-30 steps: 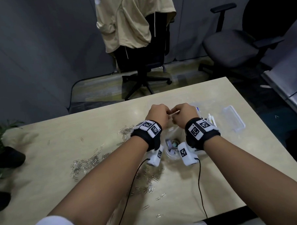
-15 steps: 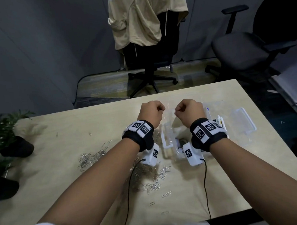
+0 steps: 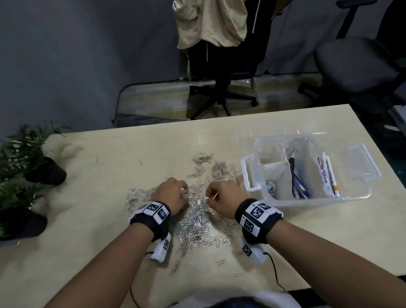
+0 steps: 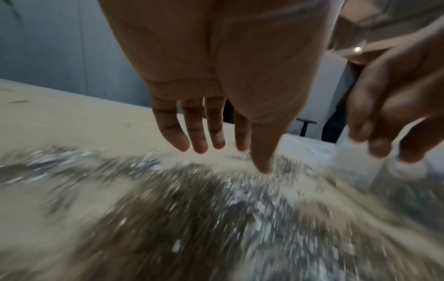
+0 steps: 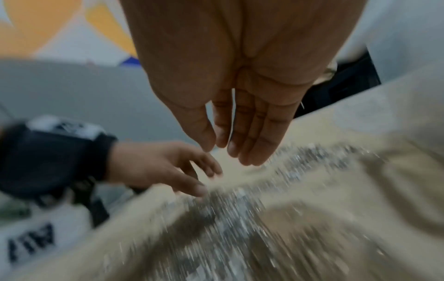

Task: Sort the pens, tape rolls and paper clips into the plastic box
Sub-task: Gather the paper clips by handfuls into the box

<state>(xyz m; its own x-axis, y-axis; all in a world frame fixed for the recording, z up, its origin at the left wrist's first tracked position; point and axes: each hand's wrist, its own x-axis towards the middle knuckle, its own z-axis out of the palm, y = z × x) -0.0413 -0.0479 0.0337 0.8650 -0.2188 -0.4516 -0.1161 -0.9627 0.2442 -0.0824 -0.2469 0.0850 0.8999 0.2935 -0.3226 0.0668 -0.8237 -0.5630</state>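
Note:
A big heap of silver paper clips [image 3: 200,214] lies in the middle of the table. My left hand [image 3: 173,192] and right hand [image 3: 222,197] hover side by side over it. The left wrist view shows the left hand [image 4: 228,155] with straight fingers pointing down at the blurred paper clips [image 4: 216,199]. The right wrist view shows the right hand [image 5: 225,150] the same way, fingers straight and together, holding nothing. The clear plastic box [image 3: 251,172] stands to the right. Its compartments hold pens [image 3: 296,180], markers [image 3: 328,176] and a tape roll [image 3: 271,187].
Two potted plants [image 3: 23,166] [image 3: 14,220] stand at the table's left edge. Office chairs [image 3: 227,48] [image 3: 356,63] are beyond the far edge. The wrist cameras' cables [image 3: 274,271] trail toward the near edge. Stray clips [image 3: 222,262] lie near the front.
Both hands have come away from above the box, back and left to the paper clip heap. Their fists have opened into straight fingers.

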